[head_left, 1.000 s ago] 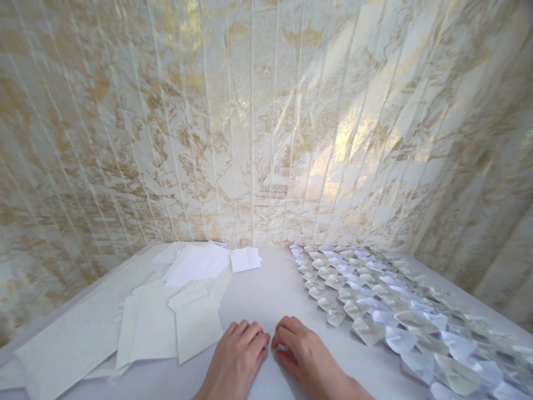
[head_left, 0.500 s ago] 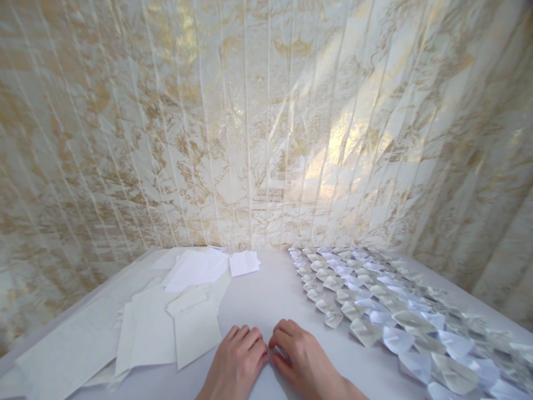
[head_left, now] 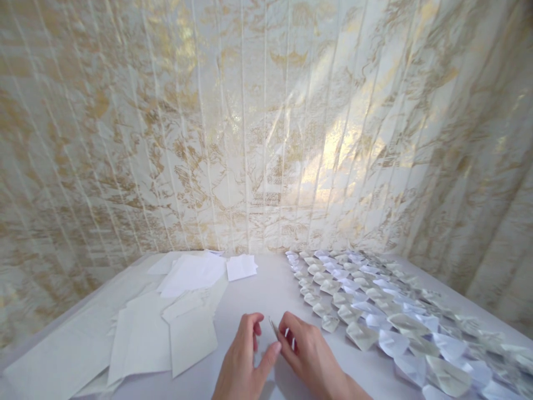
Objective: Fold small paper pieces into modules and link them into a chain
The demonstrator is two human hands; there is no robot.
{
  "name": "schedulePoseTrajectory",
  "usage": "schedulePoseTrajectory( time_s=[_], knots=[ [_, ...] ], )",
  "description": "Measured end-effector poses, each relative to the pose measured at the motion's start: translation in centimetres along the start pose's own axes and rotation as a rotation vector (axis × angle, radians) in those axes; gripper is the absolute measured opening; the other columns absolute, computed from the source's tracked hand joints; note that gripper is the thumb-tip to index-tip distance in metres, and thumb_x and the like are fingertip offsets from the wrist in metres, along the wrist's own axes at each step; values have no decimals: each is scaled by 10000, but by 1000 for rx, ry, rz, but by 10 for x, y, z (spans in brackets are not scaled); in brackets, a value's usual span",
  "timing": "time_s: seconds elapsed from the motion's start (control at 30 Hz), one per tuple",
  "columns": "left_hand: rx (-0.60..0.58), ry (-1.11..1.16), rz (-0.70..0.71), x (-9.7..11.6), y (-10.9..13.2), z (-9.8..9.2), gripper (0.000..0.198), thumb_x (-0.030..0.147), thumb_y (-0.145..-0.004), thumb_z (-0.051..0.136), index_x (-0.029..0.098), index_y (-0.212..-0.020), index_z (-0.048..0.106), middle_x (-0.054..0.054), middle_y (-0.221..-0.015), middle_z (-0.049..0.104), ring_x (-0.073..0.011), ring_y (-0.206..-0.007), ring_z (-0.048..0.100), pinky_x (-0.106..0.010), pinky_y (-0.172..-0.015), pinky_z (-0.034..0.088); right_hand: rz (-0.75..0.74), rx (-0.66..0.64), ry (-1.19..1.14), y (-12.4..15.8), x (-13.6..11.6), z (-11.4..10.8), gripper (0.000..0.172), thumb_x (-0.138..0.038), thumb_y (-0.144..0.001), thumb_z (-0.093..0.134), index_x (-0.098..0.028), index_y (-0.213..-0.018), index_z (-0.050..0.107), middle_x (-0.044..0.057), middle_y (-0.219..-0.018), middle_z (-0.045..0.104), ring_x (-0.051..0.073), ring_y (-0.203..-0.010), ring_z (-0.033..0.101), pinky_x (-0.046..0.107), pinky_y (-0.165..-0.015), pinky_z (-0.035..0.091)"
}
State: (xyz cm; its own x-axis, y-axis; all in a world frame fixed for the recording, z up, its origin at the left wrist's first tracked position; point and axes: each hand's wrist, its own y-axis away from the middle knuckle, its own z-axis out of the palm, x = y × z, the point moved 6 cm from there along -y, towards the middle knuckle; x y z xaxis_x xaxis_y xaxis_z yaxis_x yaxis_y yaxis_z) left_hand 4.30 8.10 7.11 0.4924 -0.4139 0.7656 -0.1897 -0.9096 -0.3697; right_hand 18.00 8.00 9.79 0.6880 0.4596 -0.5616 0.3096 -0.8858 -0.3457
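Note:
Near the front edge of the table, my right hand pinches a small folded piece of paper, seen nearly edge-on between thumb and fingers. Just to its left, my left hand is open, its fingers curved and the thumb apart, the thumb tip close to the right fingers. Nothing shows in the left hand. Rows of small folded white and greyish paper pieces stand on the right of the table. A greyish stack of square paper lies left of my hands.
Larger paper sheets overlap across the left of the table. White sheets and a small white paper stack lie at the back. Behind the table hangs a white and gold patterned curtain.
My hands were close together with fingers curled down. The left hand has opened and turned, and the right now lifts the folded paper into sight. The view has shifted slightly.

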Motion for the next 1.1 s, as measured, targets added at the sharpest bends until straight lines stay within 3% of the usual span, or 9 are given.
schedulePoseTrajectory(
  time_s=[0.07,0.13,0.17,0.27,0.5,0.6,0.7,0.93,1.1],
  knots=[
    [-103,174,-88,-8,4,13,308,472,-943,453,220,-1120,447,52,-734,511,-168,-627,554,-280,-617,423,-15,9,-67,1,-4,-2,108,-203,-925,434,-219,-819,449,3,-707,629,154,-583,605,226,-572,401],
    [-164,311,-101,-11,7,22,341,541,-944,423,224,-1064,460,67,-680,488,-160,-617,540,-269,-600,393,-35,-22,-106,3,-7,2,54,-226,-932,417,-224,-880,432,-7,-690,630,155,-567,602,223,-557,387],
    [-167,365,-104,-13,7,24,364,573,-936,429,227,-1046,460,61,-691,506,-159,-634,544,-266,-599,389,-43,-42,-113,4,-9,5,16,-227,-929,417,-223,-924,432,-12,-688,635,156,-563,606,221,-551,380],
    [-149,480,-132,-18,8,24,429,640,-896,486,233,-1030,456,40,-752,561,-157,-672,559,-263,-603,392,-58,-89,-78,7,-10,12,125,-212,-923,422,-216,-1047,442,-5,-716,675,168,-587,641,222,-558,375],
    [-170,739,-210,-22,10,28,555,686,-748,681,230,-985,474,74,-726,509,-107,-650,502,-239,-612,371,-106,-164,61,9,-7,20,250,-143,-847,495,-205,-1089,496,33,-795,733,188,-657,691,219,-576,381],
    [-181,791,-205,-20,11,28,552,672,-745,701,235,-975,454,57,-760,553,-108,-686,523,-248,-645,378,-99,-170,-29,9,-8,16,199,-194,-892,481,-212,-1088,508,20,-795,728,166,-629,681,202,-578,402],
    [-216,816,-206,-18,12,28,517,658,-771,688,242,-945,435,65,-738,539,-99,-658,501,-237,-596,354,-111,-147,-61,11,-10,12,254,-217,-917,459,-211,-1168,499,11,-782,718,160,-615,676,201,-590,415],
    [-225,818,-209,-14,11,23,499,649,-780,685,238,-941,452,87,-678,488,-80,-578,442,-234,-556,337,-109,-67,-171,11,-4,12,255,-133,-880,441,-213,-1066,596,-13,-688,693,133,-550,638,181,-542,404],
    [-226,796,-227,-16,14,27,591,669,-722,722,221,-1035,498,36,-749,571,-102,-621,480,-239,-564,349,-180,15,-226,12,-7,8,379,-50,-795,446,-210,-1054,672,23,-812,753,140,-627,680,177,-606,459]
  ],
)
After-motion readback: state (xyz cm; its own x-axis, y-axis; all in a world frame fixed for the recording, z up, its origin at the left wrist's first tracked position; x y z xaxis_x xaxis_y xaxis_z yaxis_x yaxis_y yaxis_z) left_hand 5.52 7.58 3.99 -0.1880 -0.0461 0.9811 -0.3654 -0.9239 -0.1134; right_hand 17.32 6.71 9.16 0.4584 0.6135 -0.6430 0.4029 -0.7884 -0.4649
